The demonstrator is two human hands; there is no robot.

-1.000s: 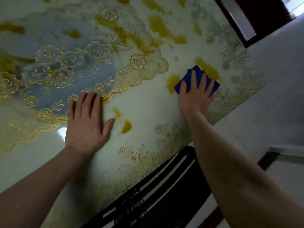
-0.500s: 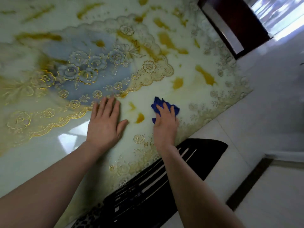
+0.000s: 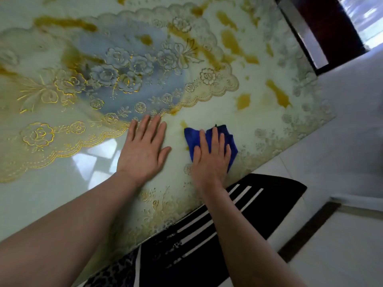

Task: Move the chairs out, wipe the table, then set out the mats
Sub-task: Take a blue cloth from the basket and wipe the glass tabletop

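Both hands flat on the glossy table point(image 3: 51, 199), right point(image 3: 210, 162) pressing a blue cloth point(image 3: 232, 139) (pale, seemingly tiled floor point(image 3: 352, 125) beyond)

Head view: close, steeply down over table point(image 3: 269, 125) near edge.

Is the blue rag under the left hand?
No, the crumpled blue cloth rag lies under the flat right hand, while the left hand presses the bare glossy patterned table.

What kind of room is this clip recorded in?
Probably a home dining area: a glossy marble-patterned table with a gold-embroidered lace mat, pale tiled floor, and a dark wooden door frame. The right hand presses a blue cloth.
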